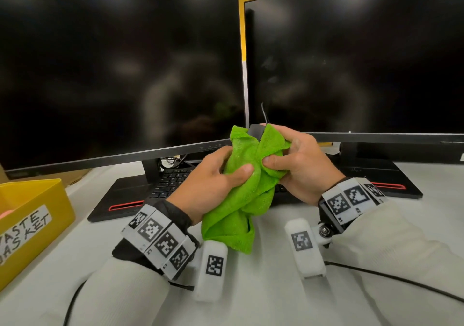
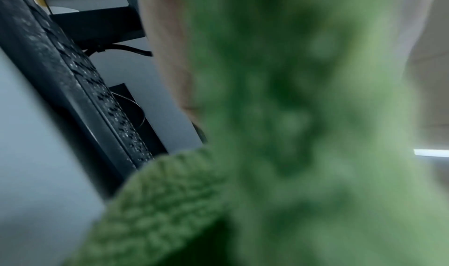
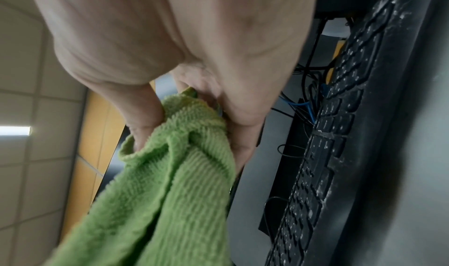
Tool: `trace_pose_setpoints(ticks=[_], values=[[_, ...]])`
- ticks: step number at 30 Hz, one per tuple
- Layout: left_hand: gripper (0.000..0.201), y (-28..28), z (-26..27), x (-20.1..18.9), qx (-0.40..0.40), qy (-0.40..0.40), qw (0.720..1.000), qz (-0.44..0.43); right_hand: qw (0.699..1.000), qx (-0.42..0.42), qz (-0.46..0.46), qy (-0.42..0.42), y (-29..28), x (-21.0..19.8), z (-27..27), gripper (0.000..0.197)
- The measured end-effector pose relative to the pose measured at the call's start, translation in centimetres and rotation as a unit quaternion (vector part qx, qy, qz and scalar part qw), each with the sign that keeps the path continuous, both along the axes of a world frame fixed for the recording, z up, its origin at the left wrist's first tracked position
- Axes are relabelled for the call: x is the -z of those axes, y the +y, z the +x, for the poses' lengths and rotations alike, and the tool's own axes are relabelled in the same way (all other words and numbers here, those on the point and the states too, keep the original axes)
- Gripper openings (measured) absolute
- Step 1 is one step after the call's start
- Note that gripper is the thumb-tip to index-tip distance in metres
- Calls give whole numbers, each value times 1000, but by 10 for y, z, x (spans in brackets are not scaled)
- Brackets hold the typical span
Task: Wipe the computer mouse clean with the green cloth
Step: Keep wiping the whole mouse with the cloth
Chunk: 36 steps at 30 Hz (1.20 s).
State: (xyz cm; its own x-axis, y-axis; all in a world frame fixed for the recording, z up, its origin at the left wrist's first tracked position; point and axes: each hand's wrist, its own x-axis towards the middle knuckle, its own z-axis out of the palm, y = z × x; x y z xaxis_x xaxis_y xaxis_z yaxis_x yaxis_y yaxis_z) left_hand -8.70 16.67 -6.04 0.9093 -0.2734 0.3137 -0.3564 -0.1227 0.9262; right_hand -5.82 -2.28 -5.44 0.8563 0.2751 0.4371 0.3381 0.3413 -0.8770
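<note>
We can see very little of the computer mouse (image 1: 255, 130): only a small dark grey end pokes out at the top of the green cloth (image 1: 244, 187), with a thin cable rising from it; the rest is wrapped inside the fabric. In the left wrist view the cloth (image 2: 291, 135) sits so close that it blurs into a green mass and hides the fingers. The cloth is bright green, fluffy microfibre, bunched and hanging down toward the white counter (image 1: 251, 300). Our left hand (image 1: 213, 182) curls round the cloth from the left, thumb pressed across it. Our right hand (image 1: 298, 165) grips the bundle from the right, fingers closed over the wrapped mouse and thumb pinching a fold. The bundle is held above the counter, over a black keyboard (image 1: 170, 180) and in front of two dark monitors (image 1: 120, 74)
</note>
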Motion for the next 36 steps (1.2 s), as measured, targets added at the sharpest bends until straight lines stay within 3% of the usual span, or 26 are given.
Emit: trace_pose_setpoints(ticks=[4, 7, 9, 12, 14, 18, 20, 22, 24, 26, 29, 34, 36], values=[[36, -9, -3, -2, -32, 9, 998, -58, 998, -12, -31, -48, 6, 2, -1, 78], [34, -9, -4, -5, -87, -22, 996, -25, 995, -25, -71, -70, 8, 3, -2, 75], [49, -9, -2, -6, -113, -41, 992, 27, 997, -9, -61, -51, 9, 1, -4, 61], [50, -9, -1, -6, -121, -56, 989, 66, 996, 64, -52, -20, 10, 0, -6, 29], [62, -11, 0, -6, -120, -55, 987, 88, 993, 110, -44, -3, 12, 0, -6, 13], [53, -9, 4, -4, -133, -61, 983, 110, 995, 90, -51, -12, 15, 4, -2, 18], [42, -7, 7, -3, -142, -68, 984, 85, 998, 26, -56, -23, 16, 8, -1, 36], [44, -5, 6, -3, -161, -65, 984, 46, 997, -22, -69, -18, 18, 10, -1, 53], [48, -5, 6, -4, -176, -53, 982, 34, 995, -21, -91, -20, 19, 10, -2, 59], [49, -6, 3, -6, -168, -48, 984, 44, 994, 25, -104, -13, 19, 7, -6, 50], [58, -10, 0, -6, -119, -54, 990, 58, 989, 121, -84, 14, 18, 3, -9, 18], [35, -9, -1, -3, -58, -18, 996, 62, 985, 167, -42, 21, 17, 6, 0, 30], [31, -6, -1, -2, -29, 16, 999, 39, 984, 174, -39, 17, 17, 6, 1, 21]])
